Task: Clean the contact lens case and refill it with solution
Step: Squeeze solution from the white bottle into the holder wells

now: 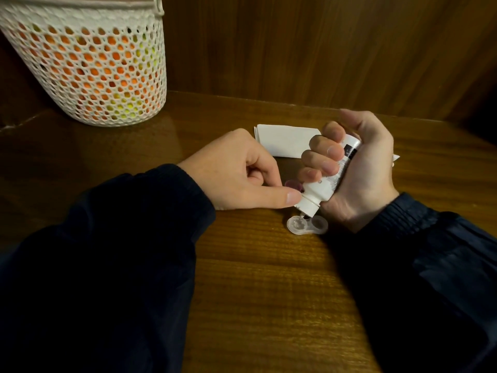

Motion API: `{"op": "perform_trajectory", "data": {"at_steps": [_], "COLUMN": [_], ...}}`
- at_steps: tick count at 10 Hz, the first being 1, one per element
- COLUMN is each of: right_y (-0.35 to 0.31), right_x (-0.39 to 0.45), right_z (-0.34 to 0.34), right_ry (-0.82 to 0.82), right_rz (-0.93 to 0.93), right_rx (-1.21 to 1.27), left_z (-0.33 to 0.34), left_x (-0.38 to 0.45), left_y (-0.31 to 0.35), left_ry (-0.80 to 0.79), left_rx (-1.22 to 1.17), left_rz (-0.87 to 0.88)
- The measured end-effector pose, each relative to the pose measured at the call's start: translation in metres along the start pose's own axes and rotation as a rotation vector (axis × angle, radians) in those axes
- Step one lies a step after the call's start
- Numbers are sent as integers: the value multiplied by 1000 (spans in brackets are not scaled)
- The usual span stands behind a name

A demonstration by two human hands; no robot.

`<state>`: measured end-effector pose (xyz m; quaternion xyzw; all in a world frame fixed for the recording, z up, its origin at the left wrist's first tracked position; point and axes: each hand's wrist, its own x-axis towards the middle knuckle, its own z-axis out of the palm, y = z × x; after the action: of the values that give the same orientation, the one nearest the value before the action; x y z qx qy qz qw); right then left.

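Note:
A clear contact lens case (307,225) lies open on the wooden table (263,297), both wells uncovered. My right hand (363,170) grips a small white solution bottle (320,188), tipped nozzle-down, its tip right over the case's left well. My left hand (236,170) rests on the table just left of the bottle. Its fingers are curled in and its thumb reaches out to touch the bottle's neck. A purple lid (293,184) lies behind the bottle, partly hidden by it and my hands.
A folded white tissue (285,141) lies behind my hands. At the back left stands a white mesh basket (88,63) with orange and yellow contents. Wooden wall panels close off the back and right of the table.

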<state>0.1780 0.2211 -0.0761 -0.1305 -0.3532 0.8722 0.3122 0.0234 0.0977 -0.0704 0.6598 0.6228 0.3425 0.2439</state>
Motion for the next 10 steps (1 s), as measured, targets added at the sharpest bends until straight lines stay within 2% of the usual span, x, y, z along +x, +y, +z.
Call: {"op": "perform_trajectory", "data": {"at_steps": [10], "right_y": [2], "right_x": [-1], "right_z": [4], "right_ry": [-2], "right_rz": [-15], "right_rx": [-25], "left_z": [-1], "left_x": [0], "left_y": [-1], "left_ry": [11], "left_rx": [12], "left_rz": [19]}}
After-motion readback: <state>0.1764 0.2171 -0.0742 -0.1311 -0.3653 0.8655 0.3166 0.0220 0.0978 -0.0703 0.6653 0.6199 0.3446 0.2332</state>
